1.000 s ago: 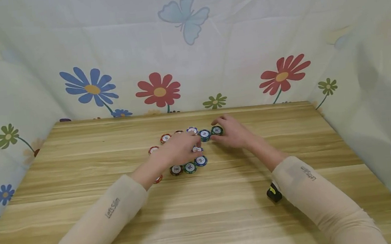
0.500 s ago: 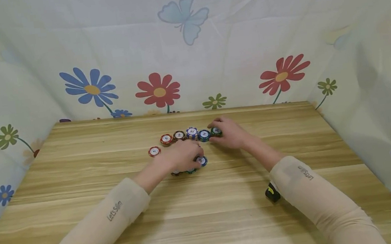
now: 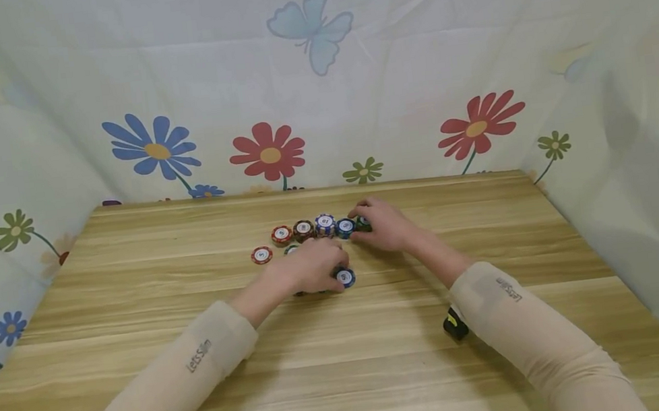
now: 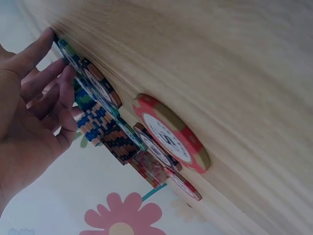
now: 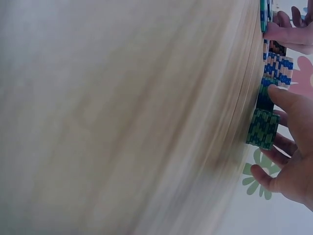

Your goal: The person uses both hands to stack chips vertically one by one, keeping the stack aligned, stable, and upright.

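My left hand [image 3: 318, 262] pinches a blue poker chip [image 3: 346, 277] at the front right of a group of loose chips, partly covering the others. In the left wrist view the fingers [image 4: 44, 83] reach across a red chip [image 4: 168, 134] and several others lying flat. My right hand [image 3: 388, 223] holds a stack of green chips [image 3: 363, 223], thumb in front and fingers behind. In the right wrist view that green stack [image 5: 263, 129] stands upright beside a blue stack [image 5: 265, 93]. The thumb [image 5: 279, 95] lies at the blue stack's edge.
The back row holds a red chip stack [image 3: 281, 235], a dark one [image 3: 303, 229] and a blue-and-white one [image 3: 325, 223]. One red chip [image 3: 261, 255] lies flat at the left. A black-and-yellow object [image 3: 455, 324] shows beside the right sleeve. A flowered curtain [image 3: 402, 89] borders the wooden table [image 3: 349, 379].
My left hand has moved down from the back row to the blue chip, which has shifted slightly forward and right. My right hand has stayed at the green stack, closing nearer around it.
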The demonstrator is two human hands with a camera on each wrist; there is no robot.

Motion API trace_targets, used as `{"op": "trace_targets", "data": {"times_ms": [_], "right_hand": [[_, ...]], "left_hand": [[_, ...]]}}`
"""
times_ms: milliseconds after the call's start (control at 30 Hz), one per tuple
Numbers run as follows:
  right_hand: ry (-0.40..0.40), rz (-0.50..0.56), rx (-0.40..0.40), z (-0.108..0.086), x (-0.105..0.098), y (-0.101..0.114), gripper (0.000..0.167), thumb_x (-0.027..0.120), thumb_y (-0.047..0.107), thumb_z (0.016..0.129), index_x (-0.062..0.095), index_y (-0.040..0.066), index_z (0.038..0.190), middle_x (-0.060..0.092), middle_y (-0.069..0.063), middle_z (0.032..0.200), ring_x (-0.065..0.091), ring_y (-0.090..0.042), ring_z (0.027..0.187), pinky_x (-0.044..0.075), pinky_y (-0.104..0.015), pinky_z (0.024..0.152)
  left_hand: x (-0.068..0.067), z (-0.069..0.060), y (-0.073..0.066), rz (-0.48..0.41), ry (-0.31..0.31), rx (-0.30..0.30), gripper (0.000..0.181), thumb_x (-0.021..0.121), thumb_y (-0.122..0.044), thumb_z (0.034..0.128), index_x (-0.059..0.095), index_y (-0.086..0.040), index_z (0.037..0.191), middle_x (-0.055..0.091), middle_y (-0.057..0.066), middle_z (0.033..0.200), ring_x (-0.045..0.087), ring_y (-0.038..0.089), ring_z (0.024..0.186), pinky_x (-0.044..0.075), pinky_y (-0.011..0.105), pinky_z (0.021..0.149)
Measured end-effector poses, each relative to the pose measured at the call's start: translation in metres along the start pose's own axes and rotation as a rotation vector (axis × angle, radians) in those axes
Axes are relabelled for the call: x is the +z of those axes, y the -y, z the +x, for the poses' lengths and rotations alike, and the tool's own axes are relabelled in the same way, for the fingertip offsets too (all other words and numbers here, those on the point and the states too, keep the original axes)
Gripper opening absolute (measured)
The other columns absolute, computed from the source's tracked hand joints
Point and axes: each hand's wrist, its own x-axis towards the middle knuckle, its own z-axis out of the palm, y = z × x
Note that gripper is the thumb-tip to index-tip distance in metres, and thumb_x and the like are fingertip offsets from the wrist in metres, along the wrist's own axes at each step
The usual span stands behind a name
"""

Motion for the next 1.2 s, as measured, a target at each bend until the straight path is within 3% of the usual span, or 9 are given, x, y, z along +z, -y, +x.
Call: {"op": "trace_targets", "data": {"times_ms": [267, 500, 667, 967, 1200], "right_hand": [[0.03, 0.001, 0.051, 0.003, 0.0, 0.005, 0.047, 0.074, 0.032, 0.096, 0.064, 0.002, 0.131, 0.057, -0.021, 0.137, 0.051, -0.038, 0.128, 0.044, -0.06, 0.1], [0.027, 0.002, 0.045, 0.003, 0.001, 0.006, 0.042, 0.074, 0.031, 0.097, 0.066, 0.003, 0.127, 0.059, -0.02, 0.133, 0.053, -0.037, 0.124, 0.044, -0.058, 0.1], [0.01, 0.003, 0.023, 0.001, 0.002, 0.006, 0.042, 0.075, 0.029, 0.096, 0.066, 0.001, 0.126, 0.06, -0.021, 0.13, 0.054, -0.038, 0.12, 0.045, -0.057, 0.097], [0.013, 0.007, 0.011, 0.001, 0.002, 0.003, 0.042, 0.075, 0.029, 0.096, 0.066, 0.0, 0.125, 0.06, -0.021, 0.128, 0.054, -0.037, 0.119, 0.045, -0.054, 0.098], [-0.011, 0.03, -0.013, 0.001, 0.002, 0.0, 0.035, 0.077, 0.024, 0.094, 0.069, -0.001, 0.118, 0.062, -0.021, 0.123, 0.056, -0.037, 0.113, 0.046, -0.05, 0.096]], "left_hand": [[-0.002, 0.001, -0.003, 0.012, -0.003, -0.017, 0.023, 0.08, -0.036, 0.0888, 0.071, -0.016, 0.097, 0.064, -0.004, 0.097, 0.06, 0.015, 0.091, 0.048, 0.037, 0.081], [-0.001, 0.003, -0.003, 0.001, -0.039, -0.029, 0.019, 0.078, -0.033, 0.0852, 0.067, -0.018, 0.085, 0.061, -0.008, 0.083, 0.058, 0.013, 0.08, 0.046, 0.038, 0.077], [-0.007, 0.002, 0.001, -0.021, -0.113, -0.046, 0.022, 0.077, -0.033, 0.0846, 0.066, -0.016, 0.091, 0.061, -0.008, 0.082, 0.058, 0.012, 0.076, 0.048, 0.037, 0.072], [-0.025, 0.002, 0.014, -0.06, -0.219, -0.142, 0.039, 0.077, -0.031, 0.088, 0.066, -0.007, 0.116, 0.063, 0.003, 0.109, 0.058, 0.018, 0.097, 0.048, 0.041, 0.088], [-0.029, 0.009, 0.025, -0.071, -0.267, -0.208, 0.042, 0.08, -0.029, 0.087, 0.068, -0.006, 0.119, 0.064, 0.005, 0.11, 0.057, 0.02, 0.101, 0.045, 0.043, 0.093]]}}
